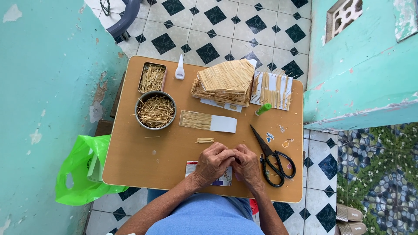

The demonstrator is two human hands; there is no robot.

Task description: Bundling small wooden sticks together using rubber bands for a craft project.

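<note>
Left hand (213, 163) and right hand (248, 164) meet knuckles-up at the table's (130, 165) near edge, fingers curled closed over a printed packet (220, 179); grip contents unclear. Black scissors (272, 157) lie right.

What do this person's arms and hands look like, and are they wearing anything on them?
Both arms are bare to above the elbows: no sleeves reach the forearms, and no gloves, watch or bracelets show. The left hand and right hand are bare too; rings cannot be made out. A light blue garment covers the body or lap below.
</note>
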